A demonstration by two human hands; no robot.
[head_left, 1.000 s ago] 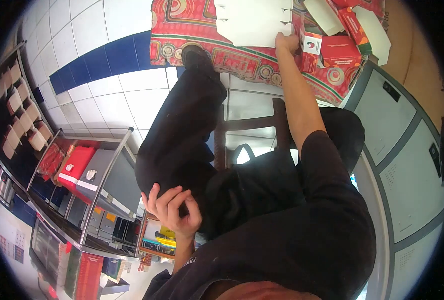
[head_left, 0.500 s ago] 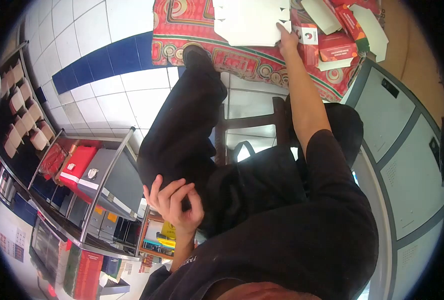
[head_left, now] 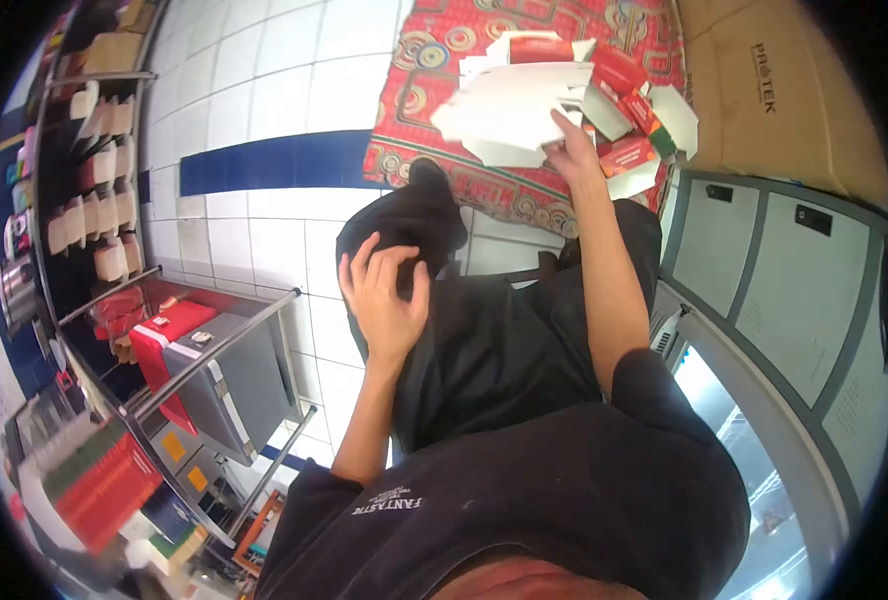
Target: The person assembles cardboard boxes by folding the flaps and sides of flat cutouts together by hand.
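My right hand (head_left: 572, 152) is closed on the right edge of a flat white carton blank (head_left: 509, 110), thumb on top and fingers partly hidden beneath. The blank appears tilted over a red patterned mat (head_left: 414, 110). Beside that hand lie several red-and-white printed cartons (head_left: 629, 155), partly opened and overlapping. Over my left knee hovers my left hand (head_left: 389, 300), fingers apart and slightly curled, holding nothing.
A metal rack with red and grey box files (head_left: 204, 370) stands at left, below shelves of small cartons (head_left: 94, 215). Grey lockers (head_left: 799, 290) and a large brown cardboard box (head_left: 794, 110) are at right. White tiles (head_left: 254, 230) cover the floor.
The camera view has turned and shifted. The white blank, held in my right hand, now looks more tilted and nearer my body. My left hand has moved forward from my lap towards the knee.
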